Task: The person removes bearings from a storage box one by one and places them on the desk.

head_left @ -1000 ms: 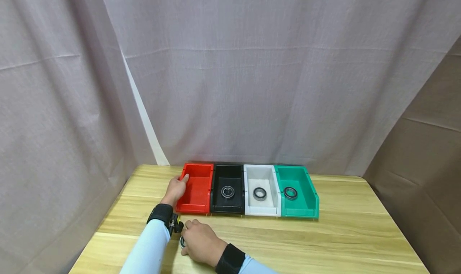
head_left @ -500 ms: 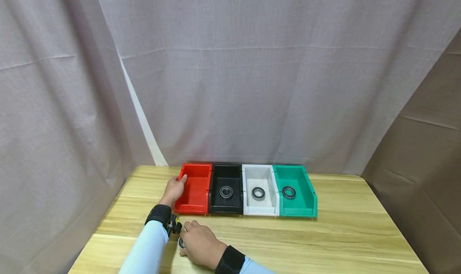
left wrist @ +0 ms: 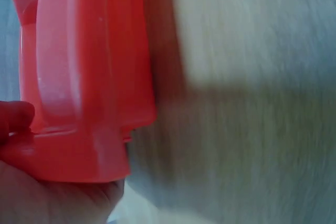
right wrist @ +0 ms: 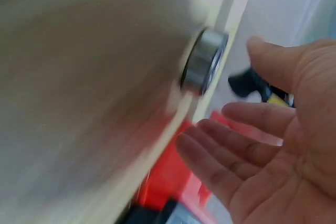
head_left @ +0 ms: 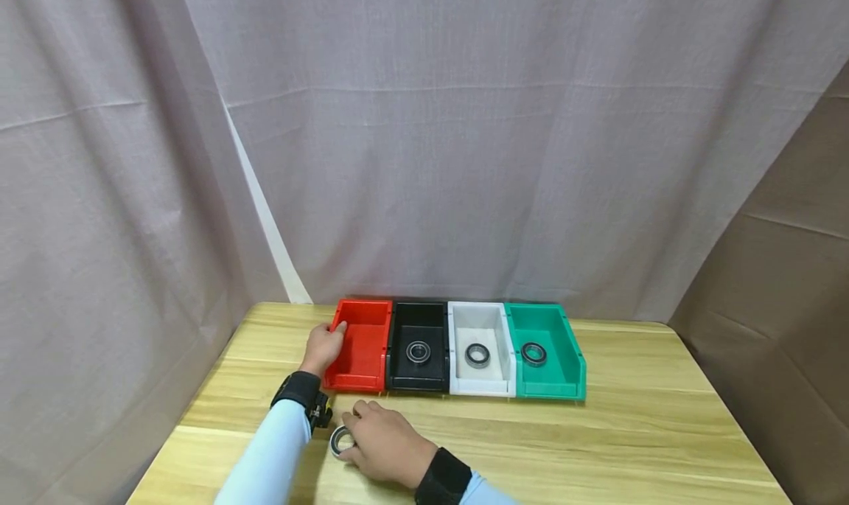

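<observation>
My left hand (head_left: 323,346) grips the left wall of a red plastic storage bin (head_left: 361,350), thumb over the top edge and fingers outside. In the left wrist view the thumb (left wrist: 16,116) hooks over that red rim. A metal ball bearing (head_left: 340,441) lies on the wooden table in front of the bin. Beside it is my right hand (head_left: 391,442), its fingers spread and overlapping the bearing's right part in the head view. In the right wrist view, a gap shows between the fingers (right wrist: 205,156) and the bearing (right wrist: 205,61); that hand holds nothing.
Black (head_left: 418,380), white (head_left: 483,387) and green (head_left: 564,365) bins continue the row rightward from the red one, each with a bearing inside. Grey curtains (head_left: 424,158) hang behind the wooden table (head_left: 630,431).
My right hand has shifted slightly right, away from the bearing on the table, so more of its ring shows. My left hand keeps its grip on the red bin.
</observation>
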Action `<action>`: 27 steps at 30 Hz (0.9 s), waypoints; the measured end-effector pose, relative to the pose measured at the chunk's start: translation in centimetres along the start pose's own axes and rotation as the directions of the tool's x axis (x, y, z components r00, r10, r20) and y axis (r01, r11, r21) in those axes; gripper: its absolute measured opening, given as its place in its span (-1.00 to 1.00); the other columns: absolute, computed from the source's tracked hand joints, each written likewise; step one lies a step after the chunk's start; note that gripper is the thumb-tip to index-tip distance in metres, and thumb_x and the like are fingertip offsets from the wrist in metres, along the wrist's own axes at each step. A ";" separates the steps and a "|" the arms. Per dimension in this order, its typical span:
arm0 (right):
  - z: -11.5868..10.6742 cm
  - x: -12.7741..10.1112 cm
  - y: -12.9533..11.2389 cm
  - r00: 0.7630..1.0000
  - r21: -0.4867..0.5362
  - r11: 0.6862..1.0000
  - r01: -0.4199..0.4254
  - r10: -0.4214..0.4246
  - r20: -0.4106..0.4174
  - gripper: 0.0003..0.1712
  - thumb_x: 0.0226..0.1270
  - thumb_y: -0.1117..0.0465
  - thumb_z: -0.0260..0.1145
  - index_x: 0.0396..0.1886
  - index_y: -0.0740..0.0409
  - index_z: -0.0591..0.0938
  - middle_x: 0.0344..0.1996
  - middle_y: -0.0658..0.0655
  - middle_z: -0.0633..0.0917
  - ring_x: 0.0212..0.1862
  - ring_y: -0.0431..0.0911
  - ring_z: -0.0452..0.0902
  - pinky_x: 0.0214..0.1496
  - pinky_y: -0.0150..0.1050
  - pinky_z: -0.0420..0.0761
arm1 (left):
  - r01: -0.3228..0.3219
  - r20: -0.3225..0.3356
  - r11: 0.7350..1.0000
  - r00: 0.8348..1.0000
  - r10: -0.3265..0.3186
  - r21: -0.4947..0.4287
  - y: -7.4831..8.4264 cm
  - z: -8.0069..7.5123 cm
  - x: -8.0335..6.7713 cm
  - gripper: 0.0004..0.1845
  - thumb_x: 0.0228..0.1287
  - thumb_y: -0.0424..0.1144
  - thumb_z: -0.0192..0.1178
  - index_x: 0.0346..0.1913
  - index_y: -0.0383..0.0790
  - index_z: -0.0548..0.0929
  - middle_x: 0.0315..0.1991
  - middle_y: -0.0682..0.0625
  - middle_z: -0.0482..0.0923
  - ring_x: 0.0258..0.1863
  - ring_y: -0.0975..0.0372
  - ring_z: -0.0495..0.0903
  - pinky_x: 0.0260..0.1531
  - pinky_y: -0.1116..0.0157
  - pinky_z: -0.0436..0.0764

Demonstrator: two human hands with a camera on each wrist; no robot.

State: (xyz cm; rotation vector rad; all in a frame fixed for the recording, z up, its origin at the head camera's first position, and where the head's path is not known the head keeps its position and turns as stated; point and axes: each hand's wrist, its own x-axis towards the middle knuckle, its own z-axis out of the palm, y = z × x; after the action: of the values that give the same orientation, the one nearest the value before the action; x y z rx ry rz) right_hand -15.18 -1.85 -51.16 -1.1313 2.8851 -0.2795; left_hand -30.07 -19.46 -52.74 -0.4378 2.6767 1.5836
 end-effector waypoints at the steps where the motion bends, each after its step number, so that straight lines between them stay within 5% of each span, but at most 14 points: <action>1: -0.3 -0.3 0.5 1.000 0.008 1.000 0.006 -0.006 -0.015 -0.39 0.46 -0.25 0.39 0.31 0.01 0.70 -0.03 -0.06 0.68 -0.07 -0.24 0.56 -0.10 -0.34 0.61 | 0.002 -0.008 1.000 1.000 -0.002 0.020 0.1 0.1 0.0 -0.51 0.65 -0.06 0.06 0.20 -0.51 0.59 -0.06 -0.32 0.62 -0.14 -0.02 0.56 -0.20 0.22 0.55; 8: -2.7 -2.0 4.4 0.977 0.017 0.999 0.049 -0.045 -0.209 -0.47 0.60 -0.13 0.27 0.35 0.05 0.68 0.06 -0.03 0.73 0.03 -0.20 0.61 0.14 -0.30 0.67 | -0.016 -0.044 0.974 0.999 0.026 0.227 1.0 -0.6 -0.9 -0.44 0.55 0.05 0.16 0.21 -0.45 0.58 -0.05 -0.33 0.71 -0.20 -0.04 0.65 -0.27 0.15 0.64; 14: -4.9 -3.9 7.3 0.917 0.000 0.999 0.037 -0.034 -0.397 -0.56 0.62 -0.07 0.26 0.30 0.01 0.73 0.08 -0.03 0.78 0.14 -0.14 0.66 0.31 -0.17 0.65 | -0.093 -0.086 0.939 0.988 0.128 0.330 2.3 -1.0 -1.6 -0.33 0.52 0.05 0.18 0.33 -0.53 0.51 0.15 -0.47 0.67 0.05 -0.25 0.67 0.11 -0.13 0.68; 23: -5.3 -6.0 12.3 0.828 0.002 0.997 -0.076 0.064 -0.557 -0.64 0.50 0.04 0.41 0.18 0.05 0.79 0.01 -0.01 0.80 0.12 -0.08 0.69 0.24 -0.08 0.70 | -0.264 -0.153 0.907 0.932 0.327 0.328 2.6 -0.8 -4.0 -0.40 0.46 -0.11 0.26 0.29 -0.59 0.55 0.15 -0.50 0.59 0.18 -0.31 0.53 0.22 -0.19 0.53; 27: -5.2 -7.3 14.4 0.797 0.039 0.991 -0.128 0.126 -0.590 -0.64 0.47 0.11 0.44 0.17 0.12 0.79 0.00 0.05 0.80 0.12 0.00 0.69 0.20 -0.04 0.71 | -0.306 -0.138 0.897 0.922 0.363 0.318 2.8 -0.8 -6.0 -0.42 0.45 -0.13 0.29 0.30 -0.57 0.56 0.16 -0.47 0.59 0.20 -0.28 0.51 0.22 -0.18 0.52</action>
State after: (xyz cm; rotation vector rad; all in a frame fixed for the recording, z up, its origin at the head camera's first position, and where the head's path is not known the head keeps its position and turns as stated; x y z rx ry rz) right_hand -19.94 14.27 -48.89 -0.9744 3.4748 -0.7505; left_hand -24.83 -17.48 -49.09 -0.1292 3.2157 1.2176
